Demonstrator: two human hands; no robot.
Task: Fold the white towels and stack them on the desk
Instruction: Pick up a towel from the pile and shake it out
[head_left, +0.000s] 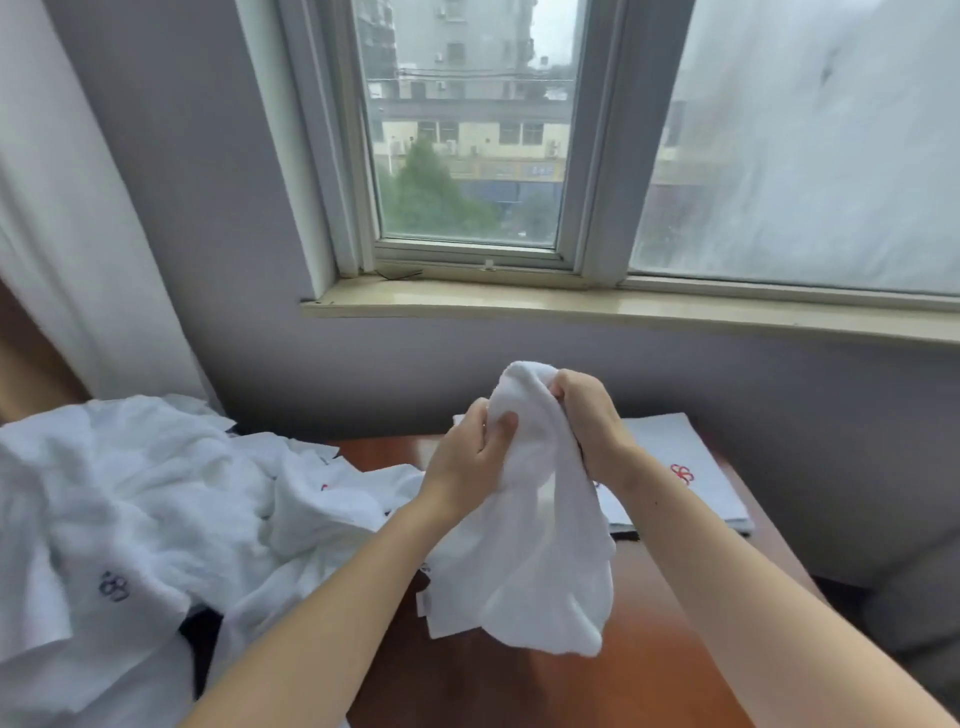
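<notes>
**Holding one white towel up above the table**

Filling the upper part of the view, a window (467, 130) is showing buildings and a tree outside. A sheer curtain (831, 130) is hanging over its right pane, and a pale sill (571, 306) is running beneath it.

A heap of unfolded white towels (130, 493) is sprawling over the left side of the table (519, 686) and spilling toward its near edge. The table, of reddish-brown wood, is standing against the grey wall under the sill.

The held towel (530, 545) is hanging bunched in the air over the middle of the table. Its top is rising just above both hands and its loose folds are drooping below them. Whether its lowest edge is touching the wood cannot be told.

A stack of folded towels (691, 447) is lying flat at the far right of the table, close to the wall. The held towel and the right wrist are partly covering it.

The left grip (470, 457) is closing round the left side of the held towel near its top, with fingers and thumb curling into the cloth. The right grip (592, 415) is clenching the upper right of the same towel, sitting slightly higher and just beside the left.

A red flower emblem (681, 474) is facing up on the folded stack, and a blue emblem (114, 586) is showing on the heap near the front.
</notes>
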